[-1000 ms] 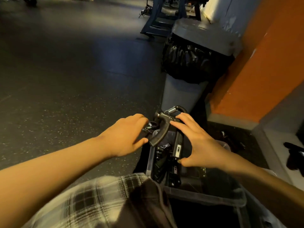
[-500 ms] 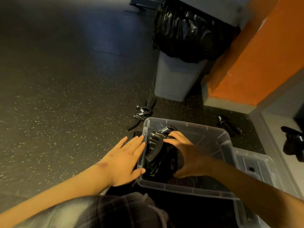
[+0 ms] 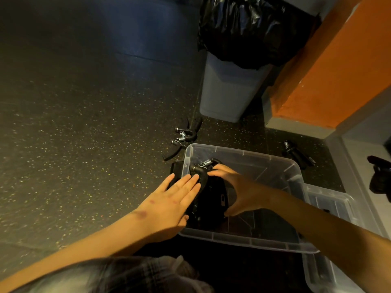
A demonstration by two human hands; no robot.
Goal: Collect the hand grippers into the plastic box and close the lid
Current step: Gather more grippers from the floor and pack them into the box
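A clear plastic box (image 3: pixel 294 172) stands on the dark floor in front of me. Several black hand grippers (image 3: pixel 211 199) with steel springs are piled in its left half. My right hand (image 3: pixel 237 191) reaches into the box, fingers and thumb spread over the pile and touching the top hand gripper (image 3: pixel 201 169). My left hand (image 3: pixel 173 199) lies flat with straight fingers against the box's left wall. Two more hand grippers (image 3: pixel 185 137) lie on the floor beyond the box, another loose gripper (image 3: pixel 296 153) to the right. The clear lid (image 3: pixel 330 204) sits right of the box.
A grey trash bin (image 3: pixel 226 89) with a black bag stands behind the box. An orange wall (image 3: pixel 330 66) and a grey ledge (image 3: pixel 359 157) rise on the right, with a dark object (image 3: pixel 380 178) on the ledge. Speckled floor stretches left.
The view tilted down from the room to the box. The pile of grippers went down into the box with my right hand; my left hand let go and flattened against the box wall.
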